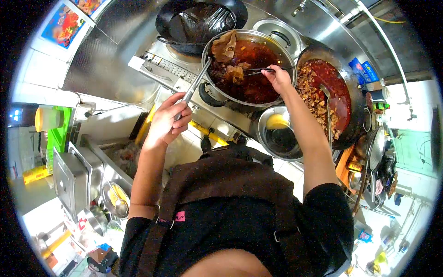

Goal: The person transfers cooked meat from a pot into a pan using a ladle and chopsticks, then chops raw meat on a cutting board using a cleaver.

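My left hand [171, 119] is closed around a long-handled metal utensil [195, 83]. Its far end goes over the rim of a large steel pot [249, 102] and is hidden by the contents, so I cannot tell its shape. Dark red, oily broth [258, 57] fills the pot. A large brown, thin folded piece of food [224, 47] rises at the pot's left side. My right hand [278, 79] is over the pot's right part, pinching dark chopsticks [256, 71]. Their tips are at a smaller brown piece [235, 73] on the broth.
Right of the pot, a wok [354, 108] holds red oil, chopped browned food and a ladle [326, 97]. A black wok [198, 23] stands behind left, and a lid [282, 33] behind right. A steel bowl [282, 144] sits in front. Steel containers [69, 184] stand at left.
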A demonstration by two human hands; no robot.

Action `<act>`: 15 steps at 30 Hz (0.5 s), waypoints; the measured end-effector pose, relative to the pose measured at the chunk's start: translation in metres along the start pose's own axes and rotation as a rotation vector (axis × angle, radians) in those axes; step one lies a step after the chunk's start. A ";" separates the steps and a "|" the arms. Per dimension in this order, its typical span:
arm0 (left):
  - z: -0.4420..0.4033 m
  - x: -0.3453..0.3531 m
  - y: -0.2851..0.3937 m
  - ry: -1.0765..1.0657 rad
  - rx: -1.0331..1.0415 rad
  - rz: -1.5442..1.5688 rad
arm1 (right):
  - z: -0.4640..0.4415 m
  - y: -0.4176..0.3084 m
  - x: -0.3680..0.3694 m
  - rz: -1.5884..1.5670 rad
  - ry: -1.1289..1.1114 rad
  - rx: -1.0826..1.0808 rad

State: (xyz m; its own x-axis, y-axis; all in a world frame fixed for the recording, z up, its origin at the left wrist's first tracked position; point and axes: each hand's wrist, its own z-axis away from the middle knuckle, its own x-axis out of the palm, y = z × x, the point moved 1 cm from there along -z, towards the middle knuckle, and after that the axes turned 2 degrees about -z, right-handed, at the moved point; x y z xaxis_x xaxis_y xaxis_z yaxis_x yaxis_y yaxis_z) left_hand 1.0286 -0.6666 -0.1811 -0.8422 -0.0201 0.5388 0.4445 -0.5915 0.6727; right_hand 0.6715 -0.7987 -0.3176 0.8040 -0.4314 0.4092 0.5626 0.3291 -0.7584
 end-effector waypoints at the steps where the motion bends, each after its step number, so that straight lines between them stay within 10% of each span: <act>1: -0.001 0.001 0.000 0.000 -0.004 0.004 | 0.000 0.000 -0.001 -0.030 -0.033 0.021; 15: -0.012 0.001 0.000 0.025 -0.003 -0.013 | 0.001 -0.020 -0.011 -0.305 0.056 0.113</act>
State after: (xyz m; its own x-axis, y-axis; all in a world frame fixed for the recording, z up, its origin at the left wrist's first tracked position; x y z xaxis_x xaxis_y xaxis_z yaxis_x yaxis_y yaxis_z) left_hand 1.0239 -0.6761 -0.1862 -0.8554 -0.0320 0.5170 0.4322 -0.5941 0.6784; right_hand 0.6516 -0.8004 -0.3061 0.5855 -0.5686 0.5779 0.7958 0.2673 -0.5433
